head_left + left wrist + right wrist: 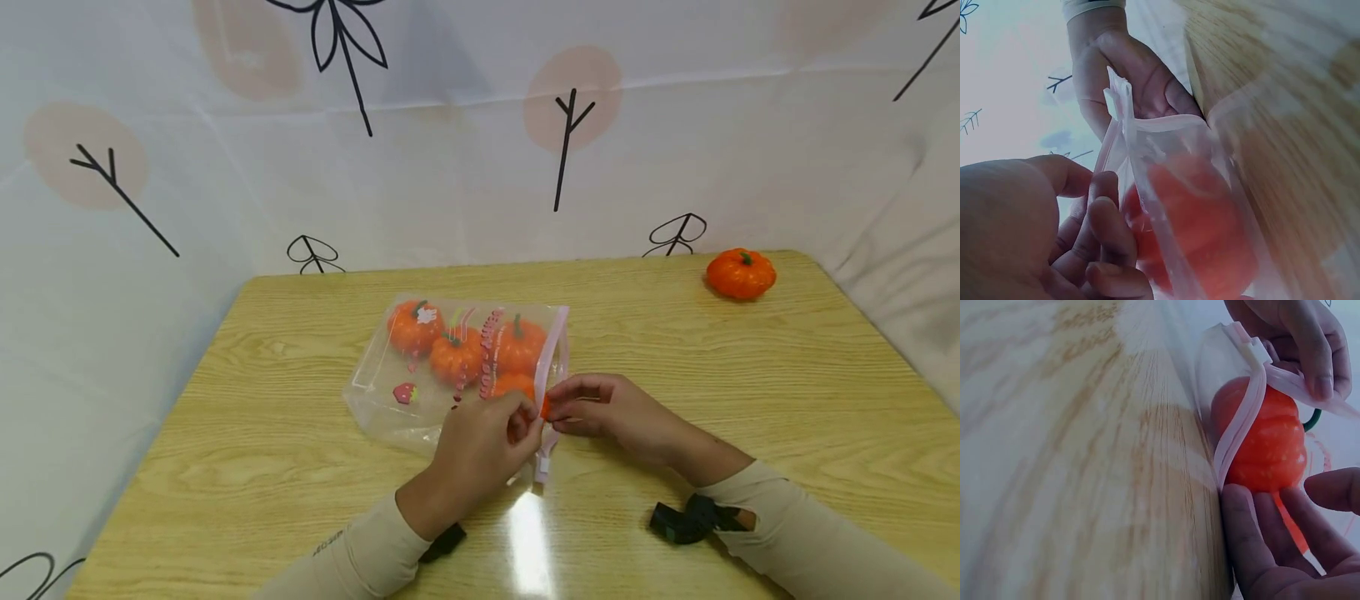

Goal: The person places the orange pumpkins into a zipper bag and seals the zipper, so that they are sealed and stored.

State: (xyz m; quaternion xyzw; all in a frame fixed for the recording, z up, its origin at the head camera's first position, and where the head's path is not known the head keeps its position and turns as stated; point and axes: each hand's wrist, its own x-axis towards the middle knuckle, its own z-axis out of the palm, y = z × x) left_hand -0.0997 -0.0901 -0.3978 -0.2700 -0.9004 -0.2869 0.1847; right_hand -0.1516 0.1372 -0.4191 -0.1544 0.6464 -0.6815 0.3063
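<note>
While the clear zip bag (457, 367) lies near the middle of the table (750, 400), a little toward its far edge, its pink-edged mouth is turned toward the right edge and is worked on by both hands. The left hand (480, 450) pinches the near lip of the mouth with curled fingers, and the right hand (607, 412) pinches the opposite side of the zip strip (1241, 419), fingers bent round it. Four small orange pumpkins (453, 354) are seen inside the bag, one pressed right against the opening (1263, 440). A fifth pumpkin (741, 273) sits apart near the far right corner. The bag is judged thin, limp and somewhat slippery, so it is best gripped at the stiffer zip strip, not the film. The pumpkins look light and hollow, probably plastic, ribbed enough to be held round the body; they seem unlikely to break.
</note>
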